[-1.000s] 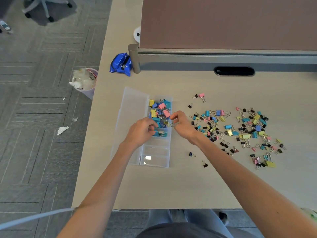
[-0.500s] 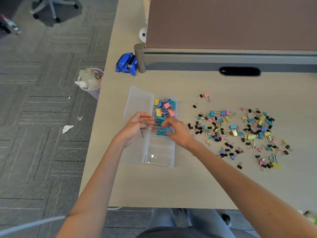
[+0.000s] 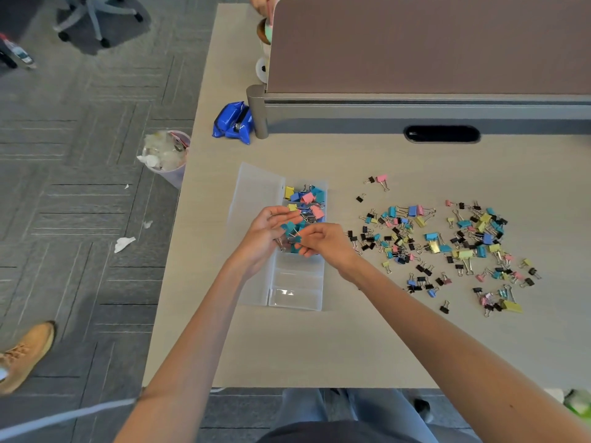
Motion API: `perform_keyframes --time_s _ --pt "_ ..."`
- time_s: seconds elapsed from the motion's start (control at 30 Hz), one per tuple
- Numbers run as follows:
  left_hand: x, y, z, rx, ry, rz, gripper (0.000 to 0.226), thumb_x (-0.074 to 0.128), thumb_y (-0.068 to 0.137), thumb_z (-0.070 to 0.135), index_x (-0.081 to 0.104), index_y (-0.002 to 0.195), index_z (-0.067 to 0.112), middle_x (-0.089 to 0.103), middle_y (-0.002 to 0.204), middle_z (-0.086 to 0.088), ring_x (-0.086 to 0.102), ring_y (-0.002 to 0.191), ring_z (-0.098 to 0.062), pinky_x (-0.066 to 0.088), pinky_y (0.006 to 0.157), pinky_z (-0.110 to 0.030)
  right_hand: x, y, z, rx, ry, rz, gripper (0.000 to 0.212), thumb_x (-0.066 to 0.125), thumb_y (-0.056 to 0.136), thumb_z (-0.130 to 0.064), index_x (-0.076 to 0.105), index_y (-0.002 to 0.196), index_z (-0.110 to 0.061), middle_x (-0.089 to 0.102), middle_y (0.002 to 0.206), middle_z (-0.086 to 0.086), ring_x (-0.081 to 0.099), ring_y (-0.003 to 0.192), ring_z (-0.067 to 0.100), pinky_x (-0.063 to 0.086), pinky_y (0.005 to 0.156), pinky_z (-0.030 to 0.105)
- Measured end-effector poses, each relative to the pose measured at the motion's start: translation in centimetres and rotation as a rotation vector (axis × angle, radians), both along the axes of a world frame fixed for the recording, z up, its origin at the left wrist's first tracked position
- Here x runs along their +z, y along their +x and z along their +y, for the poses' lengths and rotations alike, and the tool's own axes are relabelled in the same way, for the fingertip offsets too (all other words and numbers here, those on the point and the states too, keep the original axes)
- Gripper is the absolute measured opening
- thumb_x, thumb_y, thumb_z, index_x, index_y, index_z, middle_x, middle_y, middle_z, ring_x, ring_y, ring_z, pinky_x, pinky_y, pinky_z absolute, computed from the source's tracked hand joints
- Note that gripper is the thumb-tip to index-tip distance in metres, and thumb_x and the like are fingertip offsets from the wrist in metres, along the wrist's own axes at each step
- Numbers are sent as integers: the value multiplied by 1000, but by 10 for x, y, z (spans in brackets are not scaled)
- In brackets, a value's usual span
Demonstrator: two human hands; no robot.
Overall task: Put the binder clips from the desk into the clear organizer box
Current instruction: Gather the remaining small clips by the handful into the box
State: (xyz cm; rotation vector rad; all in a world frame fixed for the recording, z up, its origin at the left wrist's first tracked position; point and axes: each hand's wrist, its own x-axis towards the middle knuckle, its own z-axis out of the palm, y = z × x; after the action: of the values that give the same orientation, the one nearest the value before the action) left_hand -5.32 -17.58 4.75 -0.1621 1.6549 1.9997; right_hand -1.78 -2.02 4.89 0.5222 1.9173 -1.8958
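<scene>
A clear organizer box (image 3: 297,295) lies open on the desk, its lid (image 3: 256,193) folded out to the left. Its far compartments hold several coloured binder clips (image 3: 308,199); the near compartments show nothing inside. My left hand (image 3: 265,231) is cupped above the box and holds teal binder clips (image 3: 289,228). My right hand (image 3: 323,241) meets it from the right, fingers pinching at the same bunch of clips. A wide scatter of loose binder clips (image 3: 447,244) in black, blue, yellow and pink lies on the desk to the right.
A blue packet (image 3: 233,123) sits by the grey partition post (image 3: 257,110) at the back. A cable slot (image 3: 441,134) is in the desk behind the clips. A bin (image 3: 166,155) stands on the floor left of the desk edge, and someone's tan shoe (image 3: 25,353) is lower left.
My left hand has turned palm-up and now cups teal clips over the box. My right hand moved left from the box's right edge to meet it.
</scene>
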Motion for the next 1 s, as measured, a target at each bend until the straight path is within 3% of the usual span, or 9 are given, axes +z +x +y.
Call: perform_keyframes --time_s 0.1,0.17,0.23,0.37,0.47,0.63,0.77,0.93,1.0 --pt "-3 -4 0 116 -37 22 26 30 102 -2 36 123 11 57 128 -20 62 115 -23 47 98 -31 -9 -2 7 33 363 104 11 61 86 -1 68 88 -8 65 77 3 63 69 16 55 70 31" --pt "-2 -6 -1 214 -15 9 24 23 105 5 31 125 16 58 125 -22 63 114 -25 51 93 -28 -14 -1 10 144 643 189 8 64 86 -10 71 84 -15 61 85 -4 61 79 14 52 71 31" --pt "4 -6 -3 281 2 -3 26 19 104 4 28 124 17 60 120 -24 66 108 -29 55 86 -30 -16 -1 8 220 738 215 8 65 85 -14 72 84 -18 59 89 -5 60 80 15 53 72 34" --pt "11 1 -8 274 -215 131 37 17 96 -7 24 126 14 65 103 -20 71 68 -27 59 57 -36 -16 -3 -2 307 776 218 12 63 85 -13 72 87 -20 64 93 -4 59 80 15 49 68 30" --pt "7 3 -13 244 -484 264 44 21 88 -12 28 120 17 70 90 -15 53 45 -22 43 41 -28 -13 -3 -3 359 775 239 11 64 86 -17 68 96 -20 60 88 -6 58 80 14 46 66 28" --pt "-4 5 -10 142 -632 328 31 22 94 -4 30 118 13 69 77 -9 50 64 -17 46 68 -34 -1 1 -8 416 616 401 19 76 77 -24 64 89 -15 60 77 -4 52 66 5 49 66 31" --pt "-6 7 -3 65 -640 320 30 22 95 -5 31 120 10 60 77 -7 48 62 -17 40 60 -24 1 1 -12 376 556 470 21 79 74 -25 63 86 -18 61 73 -8 50 61 0 47 62 25" --pt "-10 3 0 34 -603 282 32 21 95 -6 31 121 8 58 82 -6 50 67 -18 44 66 -34 -1 3 -11 355 575 536 9 72 80 -18 66 86 -21 60 77 -11 51 62 0 48 62 27" --pt "-9 3 1 -2 -598 281 33 22 94 -7 32 121 8 58 84 -5 51 66 -13 43 61 -23 -2 4 -10 328 608 557 7 67 83 -14 66 87 -20 58 77 -14 49 62 -2 47 60 27"
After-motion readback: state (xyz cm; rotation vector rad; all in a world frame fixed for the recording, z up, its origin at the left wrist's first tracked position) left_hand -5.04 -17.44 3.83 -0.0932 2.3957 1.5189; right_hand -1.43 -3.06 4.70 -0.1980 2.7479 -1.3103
